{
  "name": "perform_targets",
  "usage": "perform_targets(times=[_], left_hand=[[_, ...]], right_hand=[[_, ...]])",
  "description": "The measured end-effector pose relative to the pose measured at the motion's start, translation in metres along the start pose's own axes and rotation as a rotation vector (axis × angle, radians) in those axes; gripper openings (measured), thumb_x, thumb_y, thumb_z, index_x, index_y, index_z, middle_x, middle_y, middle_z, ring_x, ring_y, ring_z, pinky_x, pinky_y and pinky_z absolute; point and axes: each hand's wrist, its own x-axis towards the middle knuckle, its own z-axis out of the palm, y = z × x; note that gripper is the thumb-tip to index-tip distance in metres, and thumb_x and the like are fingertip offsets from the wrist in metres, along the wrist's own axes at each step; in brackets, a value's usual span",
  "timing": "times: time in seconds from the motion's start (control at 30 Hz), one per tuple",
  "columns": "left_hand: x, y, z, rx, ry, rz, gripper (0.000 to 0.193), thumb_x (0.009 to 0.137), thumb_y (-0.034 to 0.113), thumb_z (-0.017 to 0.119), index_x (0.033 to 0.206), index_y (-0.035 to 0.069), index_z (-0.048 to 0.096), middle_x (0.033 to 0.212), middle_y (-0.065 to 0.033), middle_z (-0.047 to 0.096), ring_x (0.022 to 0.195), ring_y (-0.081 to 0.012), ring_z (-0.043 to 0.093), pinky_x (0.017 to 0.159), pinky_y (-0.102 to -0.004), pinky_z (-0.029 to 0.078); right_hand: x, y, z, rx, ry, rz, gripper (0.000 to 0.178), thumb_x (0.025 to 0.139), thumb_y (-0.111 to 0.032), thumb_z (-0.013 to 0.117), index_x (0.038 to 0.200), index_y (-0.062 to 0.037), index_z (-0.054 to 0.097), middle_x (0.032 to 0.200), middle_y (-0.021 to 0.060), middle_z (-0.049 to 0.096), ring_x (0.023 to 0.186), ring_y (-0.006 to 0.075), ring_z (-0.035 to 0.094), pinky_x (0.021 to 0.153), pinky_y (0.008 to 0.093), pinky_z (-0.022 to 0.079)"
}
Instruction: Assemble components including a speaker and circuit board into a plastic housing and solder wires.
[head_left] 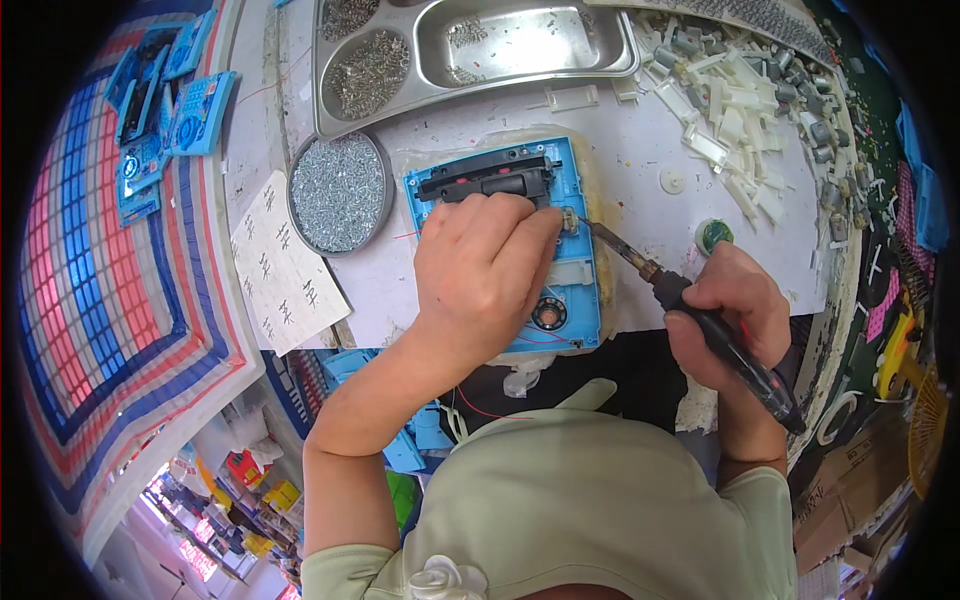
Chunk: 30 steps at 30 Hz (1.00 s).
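A blue plastic toy housing (588,315) lies open side up under my left hand (482,265). The left fingers are bent and pinched at its right side, beside a small metal part (571,221); what they grip is hidden. My right hand (735,315) is wrapped round the black handle of a soldering iron (722,340). Its tip points left and rests at or very close to that small part; contact cannot be made out. Inside the housing sit a black plastic mechanism (490,180) along the far end and a round black speaker (549,313) near the front edge.
Left of the housing stand a round dish of small screws (340,195) and a paper sheet (285,265). A metal tray (430,85) with springs is at the back. White plastic parts (740,120) and grey motors pile up at right, near a green-topped reel (712,235).
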Motion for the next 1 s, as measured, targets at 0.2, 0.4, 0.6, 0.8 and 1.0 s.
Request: perform_targets(times=[0.2,0.4,0.6,0.8,1.0], left_hand=[[0.0015,0.0013,0.0009,0.026,-0.01,-0.007,0.027,0.072,0.0,0.082,0.096,0.007,0.073,0.084,-0.0046,0.064,0.071,-0.0228,0.061,0.06,-0.0353,0.041],[0.0007,0.0013,-0.0006,0.023,-0.019,-0.008,0.027,0.072,-0.001,0.082,0.097,0.006,0.073,0.084,-0.0047,0.064,0.071,-0.0228,0.06,0.061,-0.0354,0.041],[-0.0018,-0.0013,0.0018,-0.003,0.005,0.005,0.029,0.072,-0.001,0.082,0.098,0.006,0.073,0.085,-0.0051,0.064,0.072,-0.0231,0.06,0.062,-0.0359,0.041],[-0.0025,-0.0033,0.0058,0.016,0.035,0.027,0.026,0.071,0.006,0.078,0.096,0.007,0.072,0.083,-0.002,0.06,0.07,-0.0201,0.058,0.063,-0.0356,0.039],[0.0013,0.0008,-0.0008,0.001,-0.02,-0.015,0.027,0.072,0.0,0.082,0.097,0.006,0.073,0.085,-0.0046,0.063,0.072,-0.0235,0.06,0.062,-0.0363,0.042]], right_hand=[[0.0039,-0.0001,0.0025,-0.055,-0.007,-0.028,0.034,0.073,-0.002,0.084,0.1,-0.0038,0.062,0.075,0.0054,0.064,0.052,0.0189,0.05,0.047,0.0316,0.037],[0.0054,0.0022,0.0039,-0.068,-0.024,-0.044,0.034,0.073,-0.002,0.083,0.1,-0.0044,0.063,0.075,0.0048,0.064,0.053,0.0192,0.05,0.047,0.0316,0.037],[0.0057,0.0014,0.0037,-0.049,-0.024,-0.025,0.033,0.074,-0.003,0.084,0.1,-0.0045,0.063,0.075,0.0048,0.064,0.053,0.0185,0.05,0.047,0.0312,0.037],[0.0057,0.0013,0.0036,-0.04,-0.032,-0.017,0.033,0.074,-0.003,0.083,0.1,-0.0043,0.063,0.075,0.005,0.064,0.053,0.0181,0.051,0.047,0.0307,0.037],[0.0063,0.0018,0.0049,-0.045,-0.034,-0.03,0.033,0.075,-0.003,0.083,0.1,-0.0041,0.063,0.075,0.0048,0.064,0.053,0.0182,0.051,0.047,0.031,0.038]])
